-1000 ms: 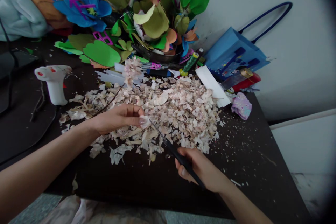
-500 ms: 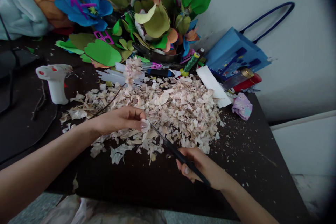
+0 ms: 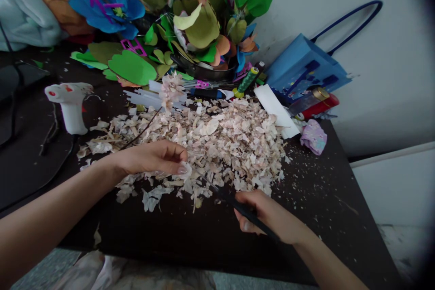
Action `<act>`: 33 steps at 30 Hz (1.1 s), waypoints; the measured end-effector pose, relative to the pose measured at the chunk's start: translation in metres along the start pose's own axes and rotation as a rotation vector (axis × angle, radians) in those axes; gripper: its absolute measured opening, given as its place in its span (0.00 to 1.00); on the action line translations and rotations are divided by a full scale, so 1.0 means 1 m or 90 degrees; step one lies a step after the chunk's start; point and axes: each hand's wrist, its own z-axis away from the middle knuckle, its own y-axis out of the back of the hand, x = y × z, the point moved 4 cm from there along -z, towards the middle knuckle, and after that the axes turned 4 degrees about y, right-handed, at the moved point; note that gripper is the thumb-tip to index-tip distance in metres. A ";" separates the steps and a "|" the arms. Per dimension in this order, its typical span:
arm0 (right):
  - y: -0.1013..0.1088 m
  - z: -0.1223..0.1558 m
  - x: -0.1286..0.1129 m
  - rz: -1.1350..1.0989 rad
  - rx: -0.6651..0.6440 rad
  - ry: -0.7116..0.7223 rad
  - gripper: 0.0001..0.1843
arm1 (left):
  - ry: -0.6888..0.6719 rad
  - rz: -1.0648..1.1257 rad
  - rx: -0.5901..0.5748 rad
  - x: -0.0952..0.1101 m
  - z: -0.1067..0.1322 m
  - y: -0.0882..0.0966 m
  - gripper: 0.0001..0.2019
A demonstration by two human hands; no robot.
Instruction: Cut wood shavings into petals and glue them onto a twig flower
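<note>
My left hand (image 3: 156,157) is closed, thumb and fingers pinching a small whitish petal (image 3: 185,170) over the near part of a heap of dry, pale petals (image 3: 234,131). My right hand (image 3: 265,215) is wrapped round a slim black-handled tool (image 3: 234,203) with a thin metal tip. That tip points up and left at the pinched petal, with a small gap between them. From this view I cannot tell exactly what kind of tool it is. Behind my left hand, a pale pink blossom on a brown stem (image 3: 171,90) rests over the heap.
A white glue gun (image 3: 71,106) stands at the left, its cord running forward. Translucent glue sticks (image 3: 144,99), a green thread spool (image 3: 246,81) and a white strip (image 3: 277,111) lie behind the heap. Fabric flowers (image 3: 200,22) and a blue bag (image 3: 304,70) stand at the back.
My right hand has drawn back slightly right, taking the tool's tip away from the petal. The left hand has shifted a little left and down with the petal.
</note>
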 end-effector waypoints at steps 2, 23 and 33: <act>0.002 0.000 -0.001 0.035 0.006 0.015 0.17 | 0.002 -0.001 -0.021 0.000 0.000 -0.002 0.14; 0.006 -0.017 0.033 0.558 0.386 -0.100 0.14 | 0.024 0.389 0.229 -0.013 -0.004 0.012 0.10; -0.007 -0.016 0.027 0.686 0.420 -0.004 0.06 | 0.046 0.575 0.172 -0.016 -0.007 0.000 0.07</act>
